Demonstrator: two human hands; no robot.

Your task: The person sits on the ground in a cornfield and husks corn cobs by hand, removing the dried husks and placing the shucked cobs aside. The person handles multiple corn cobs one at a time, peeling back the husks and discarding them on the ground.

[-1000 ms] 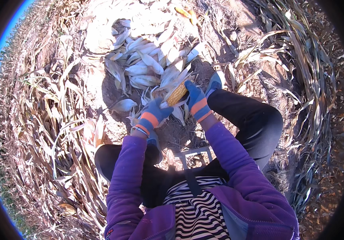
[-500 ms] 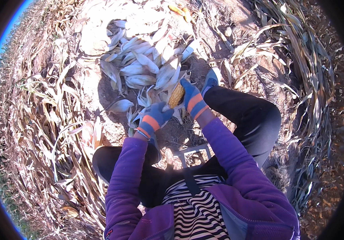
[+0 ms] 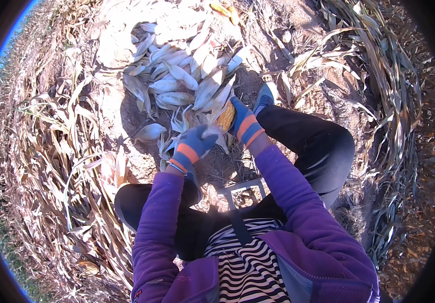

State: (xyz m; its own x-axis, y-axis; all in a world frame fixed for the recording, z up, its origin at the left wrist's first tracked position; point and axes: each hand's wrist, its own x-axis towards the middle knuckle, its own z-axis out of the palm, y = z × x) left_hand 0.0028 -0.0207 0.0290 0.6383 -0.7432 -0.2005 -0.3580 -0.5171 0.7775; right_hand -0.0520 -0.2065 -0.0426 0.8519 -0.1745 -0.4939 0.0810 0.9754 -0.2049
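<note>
A yellow ear of corn [image 3: 224,118] is held in front of me, its kernels partly bare. Wrapped round its right side is my right hand [image 3: 244,120], in a blue-grey glove with orange bands. Pale husk [image 3: 209,132] hangs at the ear's lower left, and my left hand [image 3: 193,144], gloved alike, has its fingers closed on that husk. Just beyond both hands lies a heap of corn ears in whitish husks [image 3: 177,76]. One more husked ear [image 3: 150,132] rests apart, left of my left hand.
Two bare yellow ears [image 3: 226,12] lie at the far edge of the heap. Dry stalks and leaves cover the ground at left [image 3: 76,166] and right [image 3: 379,65]. My bent legs [image 3: 318,146] flank the work, and a metal frame [image 3: 245,193] stands between them.
My left hand has drawn a little to the left, away from the ear, with the husk in its fingers. More kernels show now. My right hand keeps its grip.
</note>
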